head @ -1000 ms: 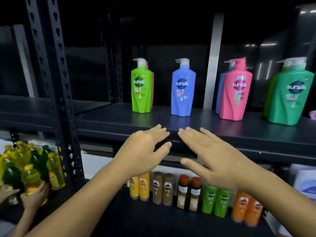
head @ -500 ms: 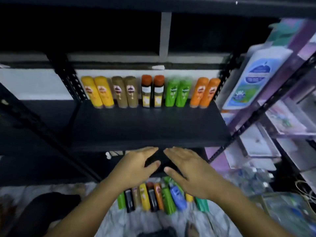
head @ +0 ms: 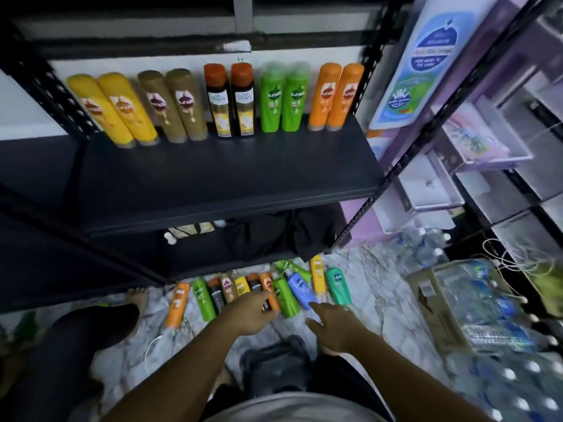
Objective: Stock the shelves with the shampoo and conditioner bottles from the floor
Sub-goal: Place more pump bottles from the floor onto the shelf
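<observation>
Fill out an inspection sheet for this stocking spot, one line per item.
Surface: dark shelf; marbled floor below.
Job's things: ten shelf bottles stand in colour pairs along the back; floor bottles lie in a row.
Clutter: black cloth under the shelf; box of water bottles at right.
Hands: left hand on the floor bottles, grip unclear; right hand open, by the blue bottle.
Cables: white cable on the floor; tangled cables at right.
Surroundings: rack of packaged goods at right; another person's foot at left.
</observation>
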The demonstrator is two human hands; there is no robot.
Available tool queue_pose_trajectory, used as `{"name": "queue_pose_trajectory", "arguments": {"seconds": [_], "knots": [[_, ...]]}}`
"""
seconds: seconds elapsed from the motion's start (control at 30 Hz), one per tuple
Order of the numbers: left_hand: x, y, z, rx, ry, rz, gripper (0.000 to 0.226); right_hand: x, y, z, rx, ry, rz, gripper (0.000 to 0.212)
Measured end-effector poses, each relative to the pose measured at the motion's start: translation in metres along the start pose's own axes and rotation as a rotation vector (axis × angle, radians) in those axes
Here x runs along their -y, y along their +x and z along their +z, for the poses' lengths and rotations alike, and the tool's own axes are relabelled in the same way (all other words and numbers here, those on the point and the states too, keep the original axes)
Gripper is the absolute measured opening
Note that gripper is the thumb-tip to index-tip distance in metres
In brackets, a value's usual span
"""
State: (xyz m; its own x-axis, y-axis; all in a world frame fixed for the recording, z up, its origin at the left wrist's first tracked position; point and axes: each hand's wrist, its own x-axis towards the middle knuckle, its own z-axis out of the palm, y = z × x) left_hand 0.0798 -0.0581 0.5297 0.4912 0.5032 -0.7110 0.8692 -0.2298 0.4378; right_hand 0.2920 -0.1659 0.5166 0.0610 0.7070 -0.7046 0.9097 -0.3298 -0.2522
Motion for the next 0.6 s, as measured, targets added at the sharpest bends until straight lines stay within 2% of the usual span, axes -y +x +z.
{"name": "queue_pose_trajectory", "arguments": {"seconds": [0.37,0.5,0.6], "knots": [[0.001,0.016,0.031,0.039,-0.047,0.012,0.057,-0.033,0.006,0.029,-0.042,0.097,0.088,0.061],[-0.004,0.033,0.04,0.023,-0.072,0.005,0.063,-0.052,0.024,0.031,-0.027,0.092,0.069,0.061],[-0.011,0.051,0.046,-0.022,-0.145,-0.072,0.069,-0.072,0.045,0.032,0.028,0.135,0.043,0.061]]}}
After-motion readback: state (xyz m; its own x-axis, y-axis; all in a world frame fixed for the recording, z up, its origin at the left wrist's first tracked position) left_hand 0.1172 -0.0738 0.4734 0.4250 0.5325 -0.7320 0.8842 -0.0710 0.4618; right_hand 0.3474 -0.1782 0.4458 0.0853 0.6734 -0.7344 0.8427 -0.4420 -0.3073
